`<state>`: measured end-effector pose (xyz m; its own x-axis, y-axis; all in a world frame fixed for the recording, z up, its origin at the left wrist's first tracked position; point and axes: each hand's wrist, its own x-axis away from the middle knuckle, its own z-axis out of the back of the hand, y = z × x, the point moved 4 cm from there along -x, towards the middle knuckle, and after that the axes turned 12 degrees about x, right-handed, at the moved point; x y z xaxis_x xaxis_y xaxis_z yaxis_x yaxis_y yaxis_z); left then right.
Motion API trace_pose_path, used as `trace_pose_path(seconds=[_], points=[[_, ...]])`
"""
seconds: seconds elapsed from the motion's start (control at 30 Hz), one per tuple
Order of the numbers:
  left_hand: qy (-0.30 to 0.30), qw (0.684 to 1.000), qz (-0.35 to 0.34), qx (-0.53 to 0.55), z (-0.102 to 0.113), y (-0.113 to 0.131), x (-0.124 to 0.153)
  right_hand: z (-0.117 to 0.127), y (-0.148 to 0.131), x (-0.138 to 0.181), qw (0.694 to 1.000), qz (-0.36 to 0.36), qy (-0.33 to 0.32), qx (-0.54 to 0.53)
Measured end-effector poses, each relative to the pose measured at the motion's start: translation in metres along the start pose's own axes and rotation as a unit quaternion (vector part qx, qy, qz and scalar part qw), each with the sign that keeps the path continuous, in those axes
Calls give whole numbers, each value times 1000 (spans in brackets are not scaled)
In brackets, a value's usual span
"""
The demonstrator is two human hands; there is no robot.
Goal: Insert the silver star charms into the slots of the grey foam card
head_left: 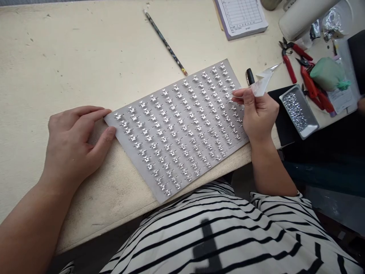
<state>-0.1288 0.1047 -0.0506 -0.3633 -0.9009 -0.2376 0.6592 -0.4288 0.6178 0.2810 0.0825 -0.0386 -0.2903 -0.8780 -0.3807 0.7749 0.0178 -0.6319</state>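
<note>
A grey board (148, 177) covered with rows of several small silver pieces (182, 125) lies tilted across the table's front edge. My left hand (74, 146) rests flat at the board's left corner, fingers stretched out and touching its edge. My right hand (258, 114) is over the board's right end, fingers pinched on a small clear plastic bag (264, 82), with a black-handled tool (250, 76) poking up behind the fingers.
A pencil (165, 42) lies on the cream table (85, 57) behind the board. A printed form pad (242, 17) sits at the back. To the right are a metal tray of silver bits (298, 110), red cutters (293, 59), a green pouch (327, 74) and a white roll (305, 15).
</note>
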Motion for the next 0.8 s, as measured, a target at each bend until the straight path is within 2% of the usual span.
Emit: trace_pose_path(seconds=[0.17, 0.33, 0.57, 0.8], points=[[-1, 1000, 7, -2, 1, 0, 0, 3, -3, 1, 1000, 2, 12, -7], [1, 1000, 6, 0, 0, 1, 1, 3, -8, 4, 997, 20, 35, -70], [4, 1000, 3, 7, -1, 2, -1, -3, -13, 7, 998, 21, -20, -61], [4, 1000, 3, 6, 0, 2, 0, -5, -16, 7, 997, 34, -36, -56]])
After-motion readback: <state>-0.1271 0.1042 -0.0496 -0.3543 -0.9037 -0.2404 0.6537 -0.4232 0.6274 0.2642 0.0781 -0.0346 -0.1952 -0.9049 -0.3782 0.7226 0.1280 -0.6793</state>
